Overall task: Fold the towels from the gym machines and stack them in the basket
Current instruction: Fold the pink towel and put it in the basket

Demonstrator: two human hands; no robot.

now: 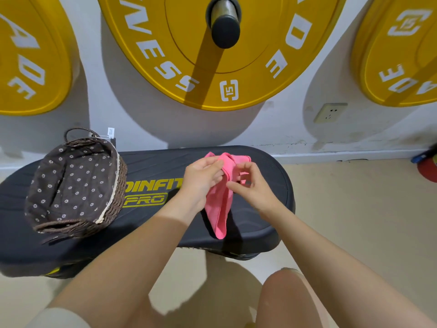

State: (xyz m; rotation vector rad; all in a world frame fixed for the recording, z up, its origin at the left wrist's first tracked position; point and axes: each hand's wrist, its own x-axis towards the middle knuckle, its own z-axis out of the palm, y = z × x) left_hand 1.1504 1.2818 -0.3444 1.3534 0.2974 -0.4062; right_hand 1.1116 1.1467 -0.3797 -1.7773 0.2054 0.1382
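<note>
Below, both hands (203, 178) (250, 185) pinch pink towel (218, 209) — platform (151, 192) reads "PRO".

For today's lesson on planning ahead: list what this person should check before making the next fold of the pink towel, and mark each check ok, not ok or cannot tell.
1. Both hands on the towel: ok. The left hand grips its upper edge; the right hand pinches it beside.
2. Towel flat and squared for a fold: not ok. It hangs bunched, its tip touching the platform.
3. Bare platform to lay it on: ok.
4. Basket in reach and open: ok. It stands on the platform, left of the hands.
5. Basket bottom free: ok. Only the lining shows.
6. Other towels waiting: cannot tell.
</note>
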